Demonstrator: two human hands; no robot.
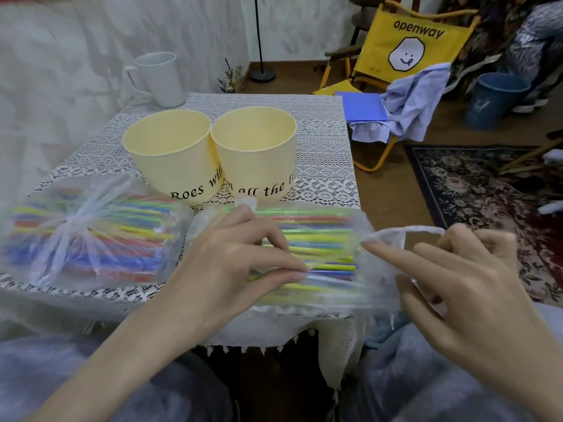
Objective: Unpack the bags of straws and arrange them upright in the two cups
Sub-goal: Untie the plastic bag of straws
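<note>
cups (210, 153) behind two straw bags (91, 239)

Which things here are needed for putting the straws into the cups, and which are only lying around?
For the job:
- right bag of straws, held by left hand and right hand
- left bag of straws, tied
- left cup and right cup, both empty

Just lying about:
- white mug
- yellow chair
- blue shirt
- blue bin
</note>
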